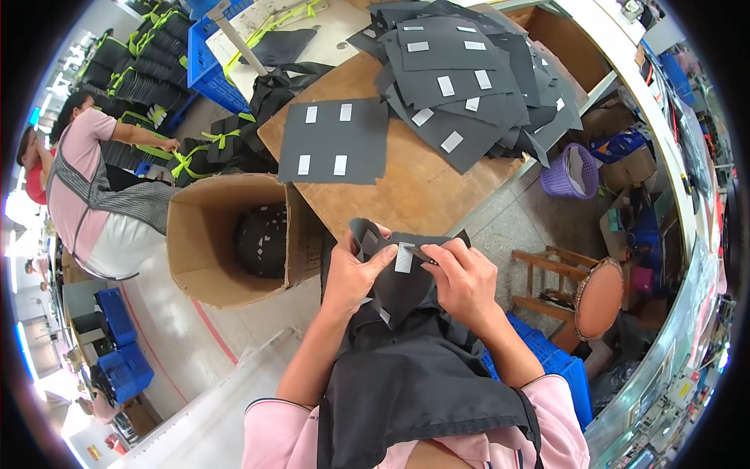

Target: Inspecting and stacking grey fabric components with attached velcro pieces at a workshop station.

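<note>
Above my lap, my left hand (354,270) grips a bent dark grey sheet (402,297) by its left side, thumb on top. A white rectangular patch (404,258) lies on the sheet between my two hands. On the right, my right hand (465,281) is closed in a pinch beside that patch. A thin dark pointed piece shows at its fingertips; whether it is a small tool or a fold of the sheet I cannot tell. Just beyond, another dark grey sheet (336,141) with white patches lies flat on the brown board (351,205).
A heap of patched grey sheets (461,78) covers the board's far right. An open cardboard box (226,191) holding dark pieces stands at left. Right are a purple basket (569,172), a wooden stool (599,298) and a blue crate (574,387). A person (90,187) works far left.
</note>
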Tool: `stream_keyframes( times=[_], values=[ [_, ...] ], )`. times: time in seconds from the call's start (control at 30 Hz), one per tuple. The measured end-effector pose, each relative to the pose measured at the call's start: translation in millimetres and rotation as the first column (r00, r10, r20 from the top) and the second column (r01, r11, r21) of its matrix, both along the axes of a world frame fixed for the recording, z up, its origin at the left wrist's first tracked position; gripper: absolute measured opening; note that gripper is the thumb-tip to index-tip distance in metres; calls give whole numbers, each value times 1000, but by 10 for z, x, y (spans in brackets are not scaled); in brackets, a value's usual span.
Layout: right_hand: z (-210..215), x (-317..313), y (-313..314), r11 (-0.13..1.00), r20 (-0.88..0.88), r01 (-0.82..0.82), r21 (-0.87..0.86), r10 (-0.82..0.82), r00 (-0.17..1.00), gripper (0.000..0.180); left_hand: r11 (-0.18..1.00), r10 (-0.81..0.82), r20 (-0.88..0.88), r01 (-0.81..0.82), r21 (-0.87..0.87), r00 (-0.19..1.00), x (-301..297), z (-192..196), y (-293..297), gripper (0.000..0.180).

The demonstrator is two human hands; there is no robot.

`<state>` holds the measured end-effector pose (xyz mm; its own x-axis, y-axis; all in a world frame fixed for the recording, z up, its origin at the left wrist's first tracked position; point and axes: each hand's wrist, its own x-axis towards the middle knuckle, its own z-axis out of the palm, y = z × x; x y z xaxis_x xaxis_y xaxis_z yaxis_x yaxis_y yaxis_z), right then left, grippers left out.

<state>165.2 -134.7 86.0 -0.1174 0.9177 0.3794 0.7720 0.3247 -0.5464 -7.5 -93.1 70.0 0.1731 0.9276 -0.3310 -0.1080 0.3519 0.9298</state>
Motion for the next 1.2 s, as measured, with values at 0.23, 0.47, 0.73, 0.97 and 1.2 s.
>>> stream_keyframes(
  times=[0.23, 0.47, 0.73, 0.97, 1.2],
  values=[
    [41, 86, 58, 997, -28, -7, -78, 5, 1000, 26, 999, -20, -47, 22, 47, 999, 10, 18, 2, 23],
    [11, 180, 205, 981, 93, -188, 53, 182, 979, 28, 997, -66, -63, 68, 31, 996, -28, 7, 19, 26],
    [1, 254, 167, 981, -22, -192, 13, 192, 981, 28, 997, -66, 17, 67, -48, 998, -5, 46, 40, 27],
    [4, 210, 211, 984, 14, -179, -15, 180, 984, 28, 996, -69, 26, 70, -62, 997, -44, 17, 67, 29],
    [72, 182, 274, 984, 94, -176, -3, 175, 980, 24, 997, -74, -28, 73, -19, 997, -35, 23, 89, 30]
  ],
)
